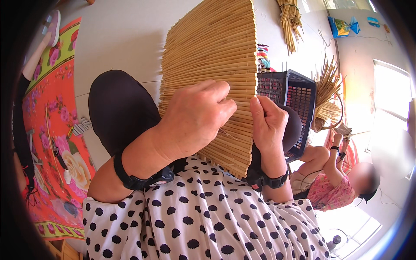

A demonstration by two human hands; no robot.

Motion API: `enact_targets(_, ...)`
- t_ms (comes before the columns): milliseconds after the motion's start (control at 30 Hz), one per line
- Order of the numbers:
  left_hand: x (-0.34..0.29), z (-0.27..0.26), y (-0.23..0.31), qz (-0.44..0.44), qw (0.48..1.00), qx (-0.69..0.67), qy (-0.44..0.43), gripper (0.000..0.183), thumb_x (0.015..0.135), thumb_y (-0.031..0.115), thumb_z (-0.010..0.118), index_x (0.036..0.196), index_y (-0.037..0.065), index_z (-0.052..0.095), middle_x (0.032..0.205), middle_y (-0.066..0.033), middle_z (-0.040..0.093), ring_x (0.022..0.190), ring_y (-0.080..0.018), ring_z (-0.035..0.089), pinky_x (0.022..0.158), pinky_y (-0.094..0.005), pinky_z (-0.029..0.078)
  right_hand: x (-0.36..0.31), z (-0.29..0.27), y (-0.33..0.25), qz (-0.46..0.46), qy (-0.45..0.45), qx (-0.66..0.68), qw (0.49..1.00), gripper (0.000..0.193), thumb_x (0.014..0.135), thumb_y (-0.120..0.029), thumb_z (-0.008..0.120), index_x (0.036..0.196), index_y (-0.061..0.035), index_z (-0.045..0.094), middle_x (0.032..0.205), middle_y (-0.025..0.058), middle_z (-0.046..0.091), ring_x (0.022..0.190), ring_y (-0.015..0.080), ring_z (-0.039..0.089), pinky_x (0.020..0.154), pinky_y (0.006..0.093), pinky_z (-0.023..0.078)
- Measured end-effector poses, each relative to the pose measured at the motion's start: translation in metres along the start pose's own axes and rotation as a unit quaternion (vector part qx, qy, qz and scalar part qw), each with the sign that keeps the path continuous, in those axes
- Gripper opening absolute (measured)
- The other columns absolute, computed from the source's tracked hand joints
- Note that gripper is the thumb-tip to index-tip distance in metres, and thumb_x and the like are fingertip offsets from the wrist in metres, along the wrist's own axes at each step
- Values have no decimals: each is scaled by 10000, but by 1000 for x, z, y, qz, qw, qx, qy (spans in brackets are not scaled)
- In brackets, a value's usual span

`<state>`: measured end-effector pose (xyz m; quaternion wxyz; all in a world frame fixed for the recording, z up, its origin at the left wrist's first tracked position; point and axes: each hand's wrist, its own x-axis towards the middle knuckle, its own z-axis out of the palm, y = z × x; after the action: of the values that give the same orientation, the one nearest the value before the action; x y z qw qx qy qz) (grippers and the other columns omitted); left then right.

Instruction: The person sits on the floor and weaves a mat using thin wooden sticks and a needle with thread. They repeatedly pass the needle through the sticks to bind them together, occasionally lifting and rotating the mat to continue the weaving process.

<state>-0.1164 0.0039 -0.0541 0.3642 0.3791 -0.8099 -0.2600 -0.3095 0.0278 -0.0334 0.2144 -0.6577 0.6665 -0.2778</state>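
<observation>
A mat of thin yellow reed sticks (pixel 208 43), bound side by side, lies across my lap and stretches away from me. My left hand (pixel 195 115) is over the middle of the mat, its fingers curled and pinched together. Whatever those fingers hold is hidden or too small to name; a thin dark strand shows just below them. At the mat's right edge my right hand (pixel 269 123) grips the stick ends, thumb on top and fingers underneath. The mat's near corner rests against my dotted clothing.
Beyond my right knee stands a dark plastic crate (pixel 299 99). Bundles of loose reeds (pixel 327 86) are behind it, and another bundle (pixel 290 21) lies farther off. A person (pixel 331 186) sits at the right. A red floral cloth (pixel 58 130) covers the floor at left.
</observation>
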Motion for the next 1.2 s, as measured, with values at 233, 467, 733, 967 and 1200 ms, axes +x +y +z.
enact_targets(233,10,-2,3,64,998,-1,-11,75,716,14,602,698,30,531,728,-71,446,694,-242,529,596,-370,463,0,-1,-5,-6,-7,-16,1000,190,936,-142,646,831,16,652,560,114,492,469,145,435,473,290,394)
enact_targets(467,15,10,2,70,997,7,-26,85,725,17,623,708,34,542,738,-76,471,708,-257,545,611,-379,475,1,8,-6,-50,9,14,999,196,923,-134,652,793,12,633,564,151,502,436,237,437,450,317,401)
enact_targets(733,19,-27,5,-3,997,23,-68,57,812,61,692,849,39,655,822,-73,561,751,-282,610,629,-390,496,5,4,-7,-49,7,16,999,196,901,-140,662,789,20,645,610,190,567,515,359,577,473,367,448)
enact_targets(967,22,-29,15,-20,975,103,-195,76,877,133,636,843,66,635,757,-96,611,714,-315,627,611,-422,500,2,6,-4,-31,13,34,999,222,896,-150,669,754,17,633,566,195,544,503,363,575,466,386,447)
enact_targets(1200,34,-30,21,-36,955,159,-248,105,882,153,614,819,70,622,653,-145,617,647,-365,625,586,-459,503,-1,6,0,-38,21,27,999,268,901,-183,661,721,10,619,557,198,554,519,386,577,494,433,469)
